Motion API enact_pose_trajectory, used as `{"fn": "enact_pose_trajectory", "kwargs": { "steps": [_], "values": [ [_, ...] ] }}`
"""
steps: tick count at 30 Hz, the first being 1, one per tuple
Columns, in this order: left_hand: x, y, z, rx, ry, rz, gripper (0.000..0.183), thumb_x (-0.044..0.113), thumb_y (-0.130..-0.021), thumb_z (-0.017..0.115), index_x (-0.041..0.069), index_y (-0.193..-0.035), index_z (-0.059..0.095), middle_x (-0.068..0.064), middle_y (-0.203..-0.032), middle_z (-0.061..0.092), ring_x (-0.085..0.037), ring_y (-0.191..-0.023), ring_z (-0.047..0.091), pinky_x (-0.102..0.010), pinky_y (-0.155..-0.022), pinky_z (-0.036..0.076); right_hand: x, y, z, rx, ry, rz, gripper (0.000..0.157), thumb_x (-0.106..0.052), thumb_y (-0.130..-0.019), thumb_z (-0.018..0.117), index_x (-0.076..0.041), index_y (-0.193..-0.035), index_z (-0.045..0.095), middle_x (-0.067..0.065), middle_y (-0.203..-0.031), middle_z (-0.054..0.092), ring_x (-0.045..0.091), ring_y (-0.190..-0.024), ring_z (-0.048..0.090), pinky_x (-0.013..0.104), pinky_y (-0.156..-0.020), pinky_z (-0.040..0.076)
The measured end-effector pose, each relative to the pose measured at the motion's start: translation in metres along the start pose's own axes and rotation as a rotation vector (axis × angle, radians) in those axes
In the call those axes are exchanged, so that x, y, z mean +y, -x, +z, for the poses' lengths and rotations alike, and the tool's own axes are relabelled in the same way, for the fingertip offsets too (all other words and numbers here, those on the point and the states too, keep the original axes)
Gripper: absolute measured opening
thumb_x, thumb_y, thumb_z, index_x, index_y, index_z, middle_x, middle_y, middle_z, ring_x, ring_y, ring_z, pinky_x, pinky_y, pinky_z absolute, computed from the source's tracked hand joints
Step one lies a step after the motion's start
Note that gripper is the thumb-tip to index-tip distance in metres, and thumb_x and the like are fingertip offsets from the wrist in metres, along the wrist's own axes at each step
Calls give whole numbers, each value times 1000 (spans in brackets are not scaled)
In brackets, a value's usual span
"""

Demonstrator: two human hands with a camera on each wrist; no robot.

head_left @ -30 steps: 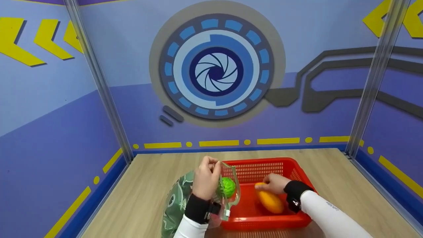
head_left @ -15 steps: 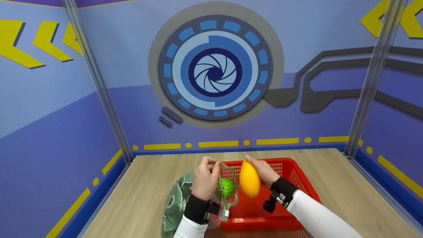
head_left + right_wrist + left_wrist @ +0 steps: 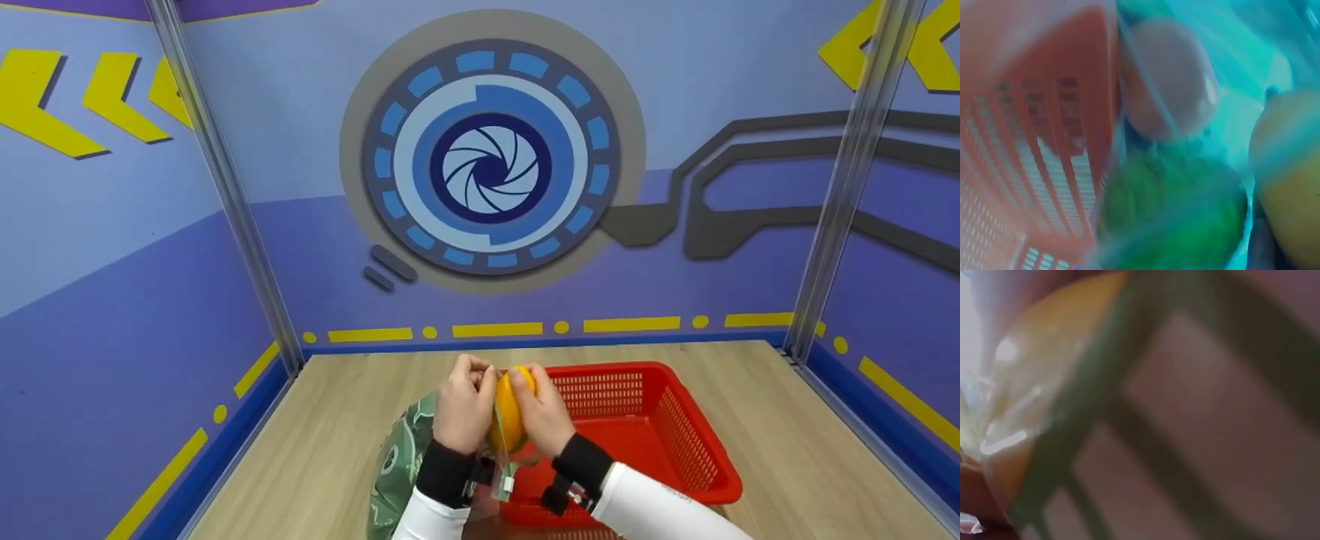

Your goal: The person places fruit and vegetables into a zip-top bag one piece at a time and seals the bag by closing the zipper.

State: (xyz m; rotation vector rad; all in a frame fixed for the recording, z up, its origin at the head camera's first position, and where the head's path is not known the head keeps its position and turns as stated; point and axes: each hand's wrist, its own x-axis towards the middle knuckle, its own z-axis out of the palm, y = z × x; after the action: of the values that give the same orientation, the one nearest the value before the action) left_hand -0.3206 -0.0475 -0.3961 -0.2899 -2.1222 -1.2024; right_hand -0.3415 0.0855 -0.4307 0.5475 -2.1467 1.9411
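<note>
In the head view my left hand point(image 3: 459, 412) pinches the upper edge of a green, part-clear zip bag point(image 3: 401, 461). My right hand point(image 3: 544, 412) grips a yellow-orange mango point(image 3: 508, 412), thumb on its near side, at the bag's mouth. Through the plastic, the left wrist view shows the mango point(image 3: 1044, 360) close up behind blurred green bands. Lower in the right wrist view are a bumpy green ball point(image 3: 1174, 208) and a pinkish round thing point(image 3: 1168, 79), both seemingly inside the bag. How deep the mango sits in the bag is hidden by the hands.
A red perforated basket point(image 3: 701, 450) stands right of the bag on the wooden table point(image 3: 300, 435), its left part behind the hands. Printed panels with metal corner posts point(image 3: 225, 172) enclose the table at the back and sides.
My right hand has lifted the mango out of the red basket and carried it left to the bag's mouth. The left hand has stayed in place, holding the bag.
</note>
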Motion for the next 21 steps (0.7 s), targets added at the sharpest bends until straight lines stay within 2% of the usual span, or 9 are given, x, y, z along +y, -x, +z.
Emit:
{"fn": "enact_pose_trajectory", "kwargs": {
  "steps": [2, 5, 8, 12, 15, 18, 21],
  "values": [
    [0, 0, -2, 2, -2, 2, 5, 9, -98, 66, 6, -94, 65, -5, -68, 69, -1, -52, 44, -20, -51, 40, 2, 3, 7, -1, 30, -28, 26, -24, -111, 43, 1, -119, 45, 10, -91, 52, 16, -72, 53, 28, -64, 47],
    [1, -1, -4, 14, -4, 12, 5, 9, -98, 65, 6, -95, 64, -6, -70, 70, 0, -52, 42, -20, -51, 38, 5, 7, 16, -22, 51, -98, 24, -21, -112, 40, 0, -123, 39, 16, -104, 51, 20, -88, 56, 27, -77, 48],
    [1, -1, -7, 21, 7, 21, 4, 8, -99, 64, 5, -95, 64, -7, -70, 69, 1, -52, 41, -20, -50, 36, 8, 11, 21, -90, 62, -160, 26, -20, -113, 34, 1, -128, 35, 20, -123, 49, 28, -109, 57, 25, -93, 46],
    [0, -2, -10, 9, 30, 21, 4, 6, -99, 62, 3, -96, 63, -7, -66, 66, 1, -50, 37, -20, -49, 34, 10, 14, 21, -213, 82, -195, 30, -11, -112, 28, 0, -139, 34, 23, -144, 42, 36, -132, 48, 31, -110, 42],
    [0, -2, -12, -3, 43, 17, 4, 5, -100, 62, 2, -98, 63, -8, -65, 64, 2, -49, 36, -20, -49, 33, 9, 13, 19, -256, 106, -192, 35, -4, -106, 35, -2, -141, 35, 23, -145, 44, 37, -133, 47, 41, -112, 41],
    [-1, -3, -13, -10, 49, 12, 5, 6, -101, 61, 1, -99, 62, -7, -63, 60, 2, -49, 34, -19, -49, 31, 8, 10, 16, -257, 129, -176, 35, -6, -106, 48, -2, -138, 36, 23, -138, 50, 37, -127, 52, 46, -108, 47],
    [-2, -3, -15, -11, 42, 9, 5, 6, -101, 60, 2, -99, 62, -5, -61, 57, 2, -48, 33, -19, -49, 30, 6, 7, 13, -213, 198, -181, 44, -10, -100, 65, -1, -135, 40, 22, -123, 56, 33, -112, 57, 40, -97, 52]
  ]
}}
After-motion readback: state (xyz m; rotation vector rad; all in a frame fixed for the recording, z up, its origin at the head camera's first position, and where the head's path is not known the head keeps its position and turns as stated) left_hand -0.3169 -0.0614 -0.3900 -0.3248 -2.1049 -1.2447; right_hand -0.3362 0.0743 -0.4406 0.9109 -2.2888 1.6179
